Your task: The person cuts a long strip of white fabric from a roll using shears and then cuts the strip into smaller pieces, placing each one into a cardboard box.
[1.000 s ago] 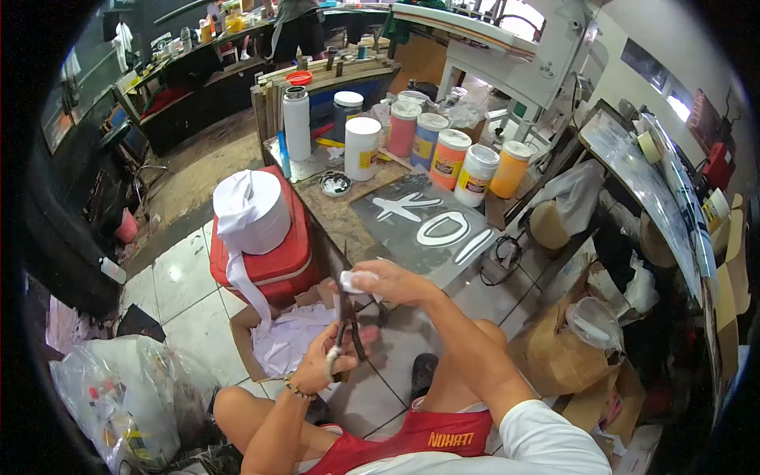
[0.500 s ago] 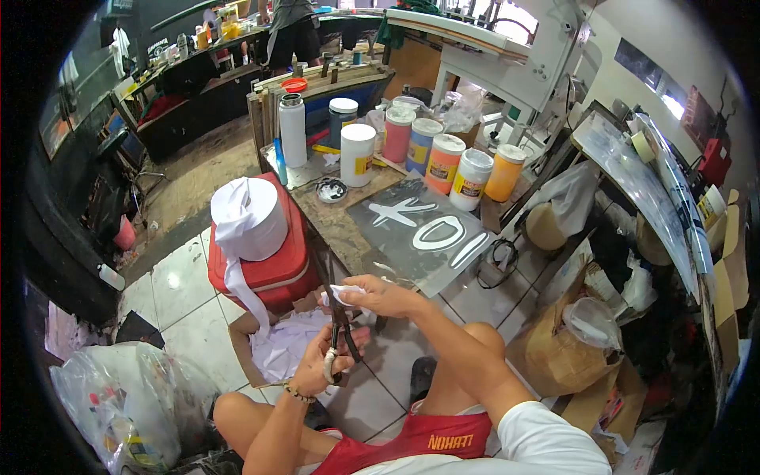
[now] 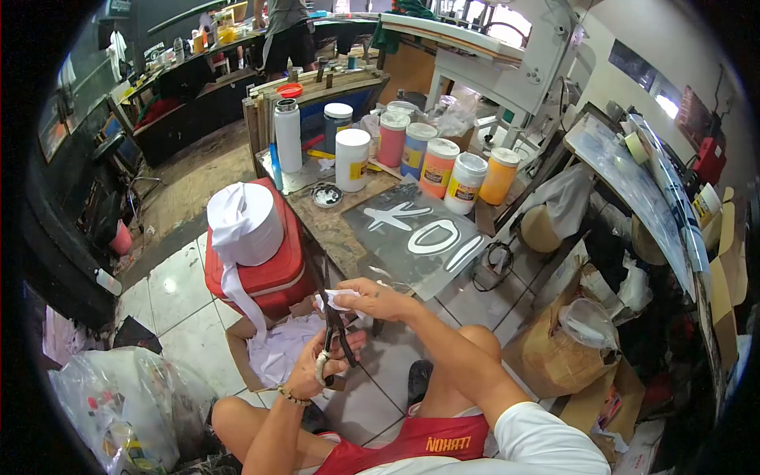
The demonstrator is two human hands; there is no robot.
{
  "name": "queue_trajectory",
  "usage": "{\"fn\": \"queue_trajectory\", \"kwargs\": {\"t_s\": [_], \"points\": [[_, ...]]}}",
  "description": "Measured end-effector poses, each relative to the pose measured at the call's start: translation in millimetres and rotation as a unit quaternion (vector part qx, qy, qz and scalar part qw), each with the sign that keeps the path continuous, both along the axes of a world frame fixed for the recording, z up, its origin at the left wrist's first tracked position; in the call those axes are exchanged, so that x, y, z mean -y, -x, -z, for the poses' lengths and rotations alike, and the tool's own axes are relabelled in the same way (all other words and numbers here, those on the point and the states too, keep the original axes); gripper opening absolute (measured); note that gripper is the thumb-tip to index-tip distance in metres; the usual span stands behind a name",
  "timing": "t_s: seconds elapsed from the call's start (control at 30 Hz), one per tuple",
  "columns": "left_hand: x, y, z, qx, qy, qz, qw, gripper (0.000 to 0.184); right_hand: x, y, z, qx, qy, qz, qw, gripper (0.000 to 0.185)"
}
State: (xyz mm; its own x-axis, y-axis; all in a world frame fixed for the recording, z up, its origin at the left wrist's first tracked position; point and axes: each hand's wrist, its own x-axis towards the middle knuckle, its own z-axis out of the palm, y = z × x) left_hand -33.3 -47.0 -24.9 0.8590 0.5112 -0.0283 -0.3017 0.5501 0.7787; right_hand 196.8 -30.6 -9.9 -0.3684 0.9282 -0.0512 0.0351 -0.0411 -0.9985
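Note:
My left hand (image 3: 315, 362), with a beaded bracelet at its wrist, is closed on the handles of a pair of dark scissors (image 3: 333, 326). One handle loop is wrapped in pale cord, and the blades point upward. My right hand (image 3: 376, 300) pinches a bunched piece of white fabric (image 3: 337, 299) right at the blades. Whether the blades have cut into it I cannot tell. Below, an open cardboard box (image 3: 239, 356) holds a heap of white fabric pieces (image 3: 286, 348). A strip runs down toward it from a large white fabric roll (image 3: 257, 226).
The roll stands on a red cooler (image 3: 297, 237). Several paint jars (image 3: 352, 162) and a grey sheet with white lettering (image 3: 380, 245) occupy the low table. A clear plastic bag (image 3: 119, 404) lies at left, a brown paper bag (image 3: 546, 356) at right. Another person (image 3: 286, 36) stands at the back.
The camera view has shifted slightly. My left hand and the scissors sit a little lower and further left; the right hand still pinches the white fabric at the blades.

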Motion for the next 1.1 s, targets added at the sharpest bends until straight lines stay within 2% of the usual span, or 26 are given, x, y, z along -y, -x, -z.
{"fn": "queue_trajectory", "kwargs": {"t_s": [0.1,0.17,0.3,0.37,0.43,0.5,0.57,0.63,0.67,0.83,0.9,0.97,1.0,1.1], "points": [[0,1,1,-0.009,-0.014,0.006,1.000,0.082,-1,1,-2,-0.032,0.010,0.004,0.999,0.037],[2,3,-8,-0.070,0.006,0.030,0.997,0.081,0,1,-7,-0.016,-0.011,0.005,1.000,0.034],[0,3,-11,-0.069,0.014,-0.006,0.998,0.079,7,-1,-14,0.025,0.022,0.015,0.999,0.033],[-2,1,1,-0.011,-0.025,-0.080,0.996,0.075,13,4,-19,0.012,0.003,0.018,1.000,0.032],[-6,1,-5,-0.019,-0.059,-0.111,0.992,0.071,11,7,-16,-0.001,-0.001,-0.001,1.000,0.035],[-10,3,-6,-0.128,-0.142,-0.243,0.951,0.065,10,11,-15,0.007,-0.015,-0.017,1.000,0.035],[-15,4,7,-0.110,-0.134,-0.287,0.942,0.065,11,15,-18,0.017,-0.031,-0.023,0.999,0.038],[-18,5,7,-0.111,-0.171,-0.349,0.915,0.068,14,20,-26,0.082,0.068,-0.039,0.993,0.040],[-17,4,6,-0.097,-0.165,-0.351,0.917,0.070,11,23,-8,0.045,0.031,-0.055,0.997,0.043],[-19,9,0,-0.120,-0.190,-0.322,0.920,0.073,12,31,-6,0.080,0.042,-0.070,0.993,0.042],[-17,11,-6,-0.142,-0.210,-0.306,0.918,0.072,10,38,11,-0.003,-0.022,-0.030,0.999,0.043],[-13,8,-11,-0.213,-0.268,-0.315,0.885,0.070,6,41,20,0.021,-0.022,-0.025,0.999,0.044],[-13,5,-2,-0.182,-0.264,-0.346,0.882,0.067,6,36,21,0.043,-0.020,-0.025,0.999,0.046],[-21,12,11,-0.197,-0.291,-0.380,0.855,0.067,18,34,-21,0.098,-0.027,-0.032,0.994,0.049]]}}
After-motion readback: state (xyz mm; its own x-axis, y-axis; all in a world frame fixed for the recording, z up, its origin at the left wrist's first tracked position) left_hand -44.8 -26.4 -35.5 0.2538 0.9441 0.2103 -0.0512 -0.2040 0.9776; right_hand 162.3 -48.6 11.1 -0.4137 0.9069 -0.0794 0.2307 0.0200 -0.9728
